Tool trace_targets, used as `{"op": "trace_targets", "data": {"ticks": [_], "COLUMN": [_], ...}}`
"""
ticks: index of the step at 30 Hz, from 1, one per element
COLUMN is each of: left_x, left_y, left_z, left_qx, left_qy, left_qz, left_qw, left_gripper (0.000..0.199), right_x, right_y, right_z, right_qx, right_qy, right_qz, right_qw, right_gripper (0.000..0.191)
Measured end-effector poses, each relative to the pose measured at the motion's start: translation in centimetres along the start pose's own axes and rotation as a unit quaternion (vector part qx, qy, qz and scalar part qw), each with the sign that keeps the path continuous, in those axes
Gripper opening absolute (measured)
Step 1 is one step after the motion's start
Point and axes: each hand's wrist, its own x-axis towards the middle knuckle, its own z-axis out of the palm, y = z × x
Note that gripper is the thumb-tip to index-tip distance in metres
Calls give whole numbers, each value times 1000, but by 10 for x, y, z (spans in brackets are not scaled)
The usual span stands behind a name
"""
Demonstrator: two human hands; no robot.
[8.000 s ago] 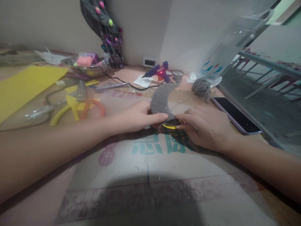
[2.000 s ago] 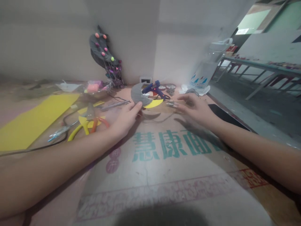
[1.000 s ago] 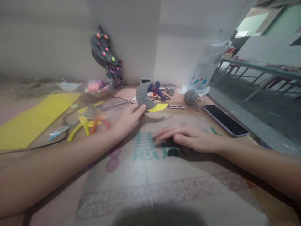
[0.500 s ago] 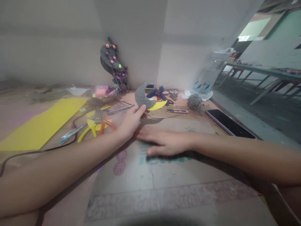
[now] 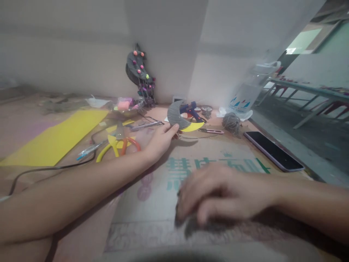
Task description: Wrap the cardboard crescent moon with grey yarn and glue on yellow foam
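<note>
Left hand [image 5: 162, 141] pinches the grey yarn-wrapped crescent [image 5: 173, 114] at its lower edge, thumb on front; yellow end [image 5: 194, 126] sticks out to the right, crescent tilted up above the printed board [image 5: 160, 214]. Same hold as half a second ago. Right hand [image 5: 220, 191] differs: then just beside the left, now well apart, pulled nearer the wearer and blurred, fingers bent down, thumb spread off them; can't tell if fingertips touch the board.

Two seconds ago the right was at the snips [image 5: 214, 131]; these now lie right of the crescent, near the yarn ball [image 5: 231, 122]. Glue gun [image 5: 191, 109] is just behind the crescent, pliers [image 5: 119, 134] left of it. Phone [image 5: 272, 150] lies along the table's right edge. Room to move: board surface between the hands and toward the wearer; wall [image 5: 163, 43] bounds the back.
</note>
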Motion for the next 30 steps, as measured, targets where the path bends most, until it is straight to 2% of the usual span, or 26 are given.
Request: {"op": "trace_targets", "data": {"ticks": [1,2,4,6,7,9,12,17,20,24,30], "left_x": [-2,-4,-8,-12,-14,-18,-22,-22,-22,-22,-21], "left_y": [3,6,12,17,19,21,22,23,23,23,21], "left_z": [0,1,2,3,4,4,5,5,6,6,5], "left_qx": [-5,-6,16,42,59,97,142,184,208,195,172], "left_qy": [-7,-13,-31,-48,-58,-80,-107,-135,-137,-134,-111], "left_qz": [3,9,21,41,56,81,95,122,135,120,95], "left_qw": [1000,1000,999,997,995,989,979,966,959,964,974], "left_gripper": [31,30,28,28,29,29,27,27,29,28,30], "right_x": [-1,-2,-3,-5,-7,-11,-13,-6,-4,-4,-8], "right_y": [0,5,24,50,62,78,84,73,71,74,73], "right_z": [-7,-15,-31,-42,-45,-45,-39,-33,-30,-27,-30], "right_qx": [-48,-116,-215,-263,-268,-232,-168,-178,-209,-208,-178], "right_qy": [102,210,406,493,507,493,460,428,412,389,380], "right_qz": [17,34,47,43,47,67,104,142,139,123,109], "right_qw": [993,970,887,828,818,836,866,874,876,889,901], "right_gripper": [22,23,21,17,19,25,31,25,20,17,26]}}
